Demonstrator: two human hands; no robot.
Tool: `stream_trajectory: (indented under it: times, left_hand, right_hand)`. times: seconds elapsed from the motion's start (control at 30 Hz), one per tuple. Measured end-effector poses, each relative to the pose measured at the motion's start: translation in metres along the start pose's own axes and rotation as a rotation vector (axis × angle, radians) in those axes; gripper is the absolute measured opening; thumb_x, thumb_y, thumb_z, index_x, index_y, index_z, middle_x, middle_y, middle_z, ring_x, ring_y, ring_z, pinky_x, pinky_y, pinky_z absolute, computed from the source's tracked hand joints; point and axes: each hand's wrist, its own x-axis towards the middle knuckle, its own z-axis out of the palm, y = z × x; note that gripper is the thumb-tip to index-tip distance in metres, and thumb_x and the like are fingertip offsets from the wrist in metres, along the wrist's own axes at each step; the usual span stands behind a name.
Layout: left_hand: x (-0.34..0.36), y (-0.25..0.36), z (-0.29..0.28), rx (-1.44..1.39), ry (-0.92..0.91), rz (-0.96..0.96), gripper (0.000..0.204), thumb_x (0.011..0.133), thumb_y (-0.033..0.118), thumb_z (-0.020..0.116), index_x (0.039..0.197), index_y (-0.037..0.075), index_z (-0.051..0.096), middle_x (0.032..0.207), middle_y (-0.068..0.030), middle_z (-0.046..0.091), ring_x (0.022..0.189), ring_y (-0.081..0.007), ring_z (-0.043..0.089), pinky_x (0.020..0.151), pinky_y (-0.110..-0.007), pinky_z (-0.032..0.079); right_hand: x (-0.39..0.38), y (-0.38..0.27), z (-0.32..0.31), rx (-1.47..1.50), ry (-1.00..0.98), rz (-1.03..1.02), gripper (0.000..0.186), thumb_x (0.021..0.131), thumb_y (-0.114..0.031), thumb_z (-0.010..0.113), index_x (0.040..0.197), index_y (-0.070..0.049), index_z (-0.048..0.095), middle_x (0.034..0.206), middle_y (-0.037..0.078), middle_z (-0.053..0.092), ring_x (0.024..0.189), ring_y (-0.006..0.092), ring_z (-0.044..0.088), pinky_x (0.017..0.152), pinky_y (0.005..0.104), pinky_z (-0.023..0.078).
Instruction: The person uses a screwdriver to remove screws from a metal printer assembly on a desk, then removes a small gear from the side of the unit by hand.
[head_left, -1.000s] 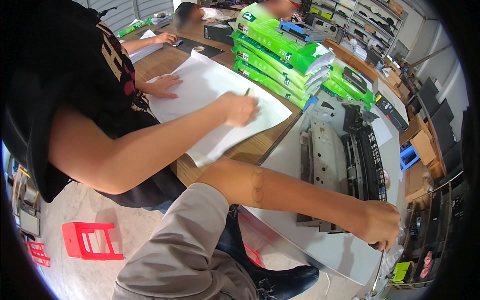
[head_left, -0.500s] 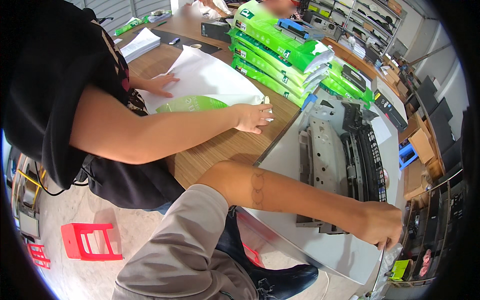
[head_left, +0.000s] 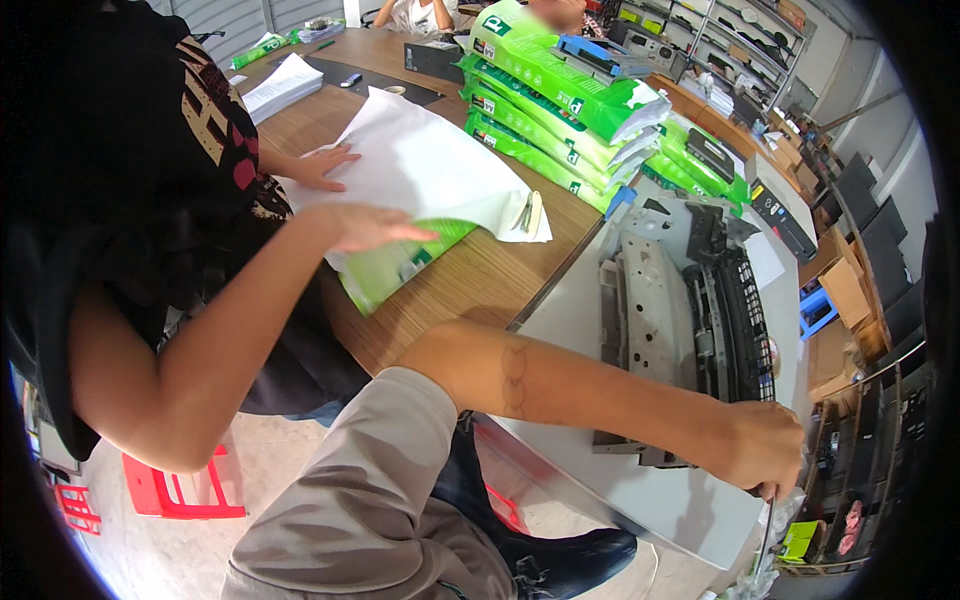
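Left hand (head_left: 762, 448), fisted, grips thin shiny rod (head_left: 767, 528) at corner of pale surface (head_left: 640, 490); right hand out of view. Grey-and-black machine frame (head_left: 655, 310), perforated, lies under forearm (head_left: 605, 390). Green packs (head_left: 555, 85): white print.

Printer chassis (head_left: 655, 320) stands on the right-hand table (head_left: 690, 505). Left of it, on the adjoining desk (head_left: 480, 290), lies an unfolded ream wrapper (head_left: 430, 160), utility knife (head_left: 534, 212) on its right corner. Behind both: stacked paper reams (head_left: 545, 85) (cartridge unit (head_left: 600, 58) on top). Loose-sheet pile (head_left: 285, 88) lies at the desk's far left.
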Motion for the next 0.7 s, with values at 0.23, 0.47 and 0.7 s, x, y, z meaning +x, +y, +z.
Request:
stream_trajectory:
  times: [0.23, 0.47, 0.7]
  left_hand:
    - [0.0, 0.003, -0.002, -0.109, -0.076, -0.103, 0.023, 0.064, 0.002, 0.065, 0.081, 0.011, 0.078, 0.081, 0.0026, 0.077, 0.079, -0.0189, 0.07, 0.09, -0.035, 0.051]
    - [0.001, 0.012, -0.016, -0.188, -0.064, -0.199, 0.018, 0.071, 0.001, 0.071, 0.086, 0.009, 0.078, 0.074, -0.0016, 0.071, 0.083, -0.0216, 0.067, 0.066, -0.037, 0.054]
    - [-0.001, 0.007, -0.014, -0.215, -0.129, -0.224, 0.013, 0.071, 0.004, 0.074, 0.083, 0.009, 0.076, 0.078, -0.0023, 0.071, 0.084, -0.0231, 0.063, 0.066, -0.036, 0.053]
  right_hand:
    - [-0.057, 0.013, 0.016, 0.529, -0.151, 0.544, 0.051, 0.106, -0.034, 0.052, 0.144, -0.002, 0.044, 0.101, 0.02, 0.068, 0.07, 0.0242, 0.064, 0.059, 0.0357, 0.058]
    - [-0.02, -0.005, 0.024, 0.369, 0.294, 0.023, 0.053, 0.078, -0.013, 0.087, 0.122, -0.008, 0.059, 0.098, 0.015, 0.057, 0.084, 0.034, 0.057, 0.069, 0.0459, 0.048]
    - [-0.056, 0.002, 0.044, 0.533, 0.152, 0.677, 0.043, 0.093, -0.03, 0.07, 0.125, -0.002, 0.061, 0.101, 0.017, 0.065, 0.082, 0.0276, 0.063, 0.067, 0.0392, 0.053]
